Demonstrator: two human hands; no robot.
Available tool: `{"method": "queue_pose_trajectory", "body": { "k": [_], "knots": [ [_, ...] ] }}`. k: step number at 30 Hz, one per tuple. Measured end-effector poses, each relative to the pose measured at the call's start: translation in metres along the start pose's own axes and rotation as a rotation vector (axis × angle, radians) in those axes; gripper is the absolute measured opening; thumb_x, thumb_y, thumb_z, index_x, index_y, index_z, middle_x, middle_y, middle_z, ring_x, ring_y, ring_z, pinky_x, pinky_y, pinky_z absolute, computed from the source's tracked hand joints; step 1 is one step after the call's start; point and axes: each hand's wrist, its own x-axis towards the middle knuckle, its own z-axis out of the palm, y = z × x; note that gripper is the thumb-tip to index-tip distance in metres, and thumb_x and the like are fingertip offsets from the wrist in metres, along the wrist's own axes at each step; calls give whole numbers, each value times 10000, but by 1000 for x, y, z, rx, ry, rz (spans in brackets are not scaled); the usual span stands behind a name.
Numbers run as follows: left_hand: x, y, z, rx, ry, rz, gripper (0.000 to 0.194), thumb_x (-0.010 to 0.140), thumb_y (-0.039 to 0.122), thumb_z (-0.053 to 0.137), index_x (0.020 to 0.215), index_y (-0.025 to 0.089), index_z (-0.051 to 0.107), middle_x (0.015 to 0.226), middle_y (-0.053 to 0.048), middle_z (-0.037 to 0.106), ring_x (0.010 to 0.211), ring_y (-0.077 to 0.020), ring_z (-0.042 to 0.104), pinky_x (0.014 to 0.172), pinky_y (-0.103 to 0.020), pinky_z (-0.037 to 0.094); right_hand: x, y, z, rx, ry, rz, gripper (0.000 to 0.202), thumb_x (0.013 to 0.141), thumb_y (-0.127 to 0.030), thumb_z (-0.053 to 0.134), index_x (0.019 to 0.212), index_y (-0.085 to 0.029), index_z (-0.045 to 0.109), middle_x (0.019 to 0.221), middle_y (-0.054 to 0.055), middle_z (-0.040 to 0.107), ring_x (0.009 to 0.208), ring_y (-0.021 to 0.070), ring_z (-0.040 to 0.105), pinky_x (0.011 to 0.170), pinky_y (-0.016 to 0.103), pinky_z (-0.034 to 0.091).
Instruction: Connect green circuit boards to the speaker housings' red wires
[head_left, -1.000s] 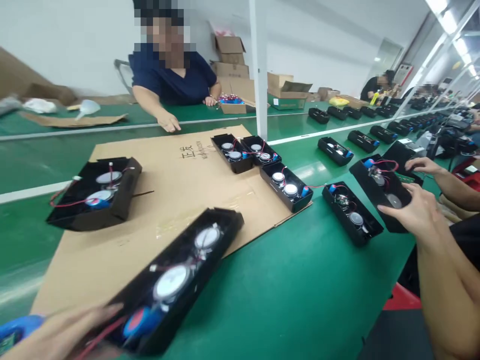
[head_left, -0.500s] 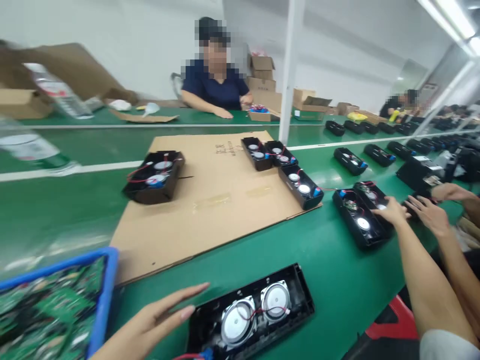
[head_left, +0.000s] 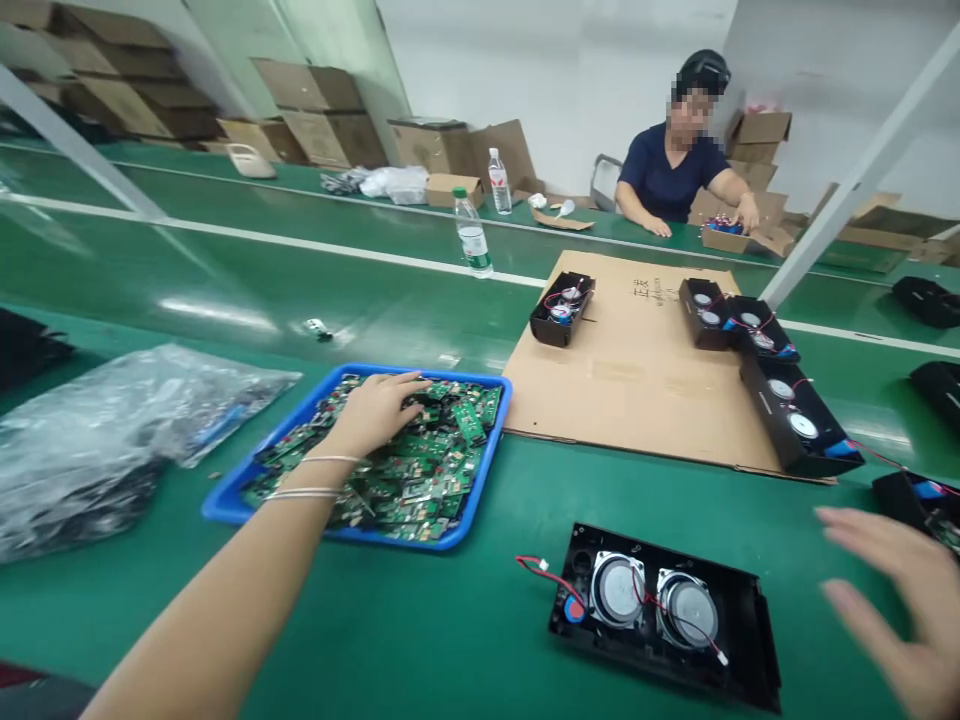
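Note:
My left hand (head_left: 379, 412) reaches over a blue plastic tray (head_left: 217, 505) heaped with green circuit boards (head_left: 427, 490). Its fingers are stretched and apart on top of the boards, with nothing visibly gripped. A black speaker housing (head_left: 739, 655) lies open in front of me, holding two round silver speakers (head_left: 619, 590) with red and black wires. Beside the speakers a blue and red round part (head_left: 574, 609) sits at the housing's left end. My right hand (head_left: 892, 600) hovers to the right of the housing, fingers spread, partly cut off by the frame edge.
A cardboard sheet (head_left: 622, 410) carries several speaker housings (head_left: 787, 405). Clear plastic bags (head_left: 142, 430) lie left of the tray. Beyond it stand two water bottles (head_left: 472, 235). A person (head_left: 671, 180) sits across the bench, one hand at a small carton. A metal post (head_left: 862, 170) rises at right.
The view has swung left. My left hand has moved from beside the speaker housing onto the circuit boards in the tray. My right hand has come into view.

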Motion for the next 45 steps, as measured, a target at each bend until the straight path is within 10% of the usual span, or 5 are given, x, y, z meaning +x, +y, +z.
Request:
{"method": "queue_pose_trajectory", "body": {
  "k": [4, 10, 27, 36, 45],
  "knots": [
    [14, -8, 11, 126, -49, 33, 226, 708, 159, 559, 865, 214, 712, 1049, -127, 724, 1109, -375, 569, 944, -504, 408, -5, -84, 73, 178, -166, -545, 323, 831, -200, 521, 1152, -215, 563, 1092, 78, 681, 1002, 251, 637, 771, 405, 586],
    [6, -14, 15, 174, -39, 68, 267, 807, 155, 492, 978, 168, 696, 1062, -157, 709, 1091, -330, 591, 956, -479, 384, -19, -156, 127, 383, -148, -461, 314, 850, -79, 451, 1145, -124, 549, 899, 61, 701, 828, 182, 652, 962, 452, 492],
    [-70, 27, -6, -640, 160, -249, 236, 789, 438, 532, 865, 215, 510, 676, -18, 673, 679, -236, 704, 618, -346, 564, 3, -144, 118, 1634, -361, 812, 218, 637, -338, 829, 713, -192, 686, 545, 9, 656, 446, 102, 567, 481, 227, 510],
    [-116, 89, 37, -1573, -454, -579, 249, 779, 198, 658, 1007, 165, 566, 815, -50, 720, 697, -189, 712, 570, -278, 584, 14, -143, 125, 1875, -561, 937, 240, 586, -377, 859, 636, -206, 698, 438, -42, 497, 422, 36, 368, 448, 168, 327],
    [-132, 106, 43, -1602, -530, -571, 376, 655, 203, 783, 1010, 176, 663, 833, -11, 690, 764, -157, 670, 674, -268, 594, 11, -140, 116, 1462, -545, 769, 388, 759, -545, 675, 707, -161, 689, 499, -46, 413, 496, 61, 367, 487, 202, 282]
  ]
}}
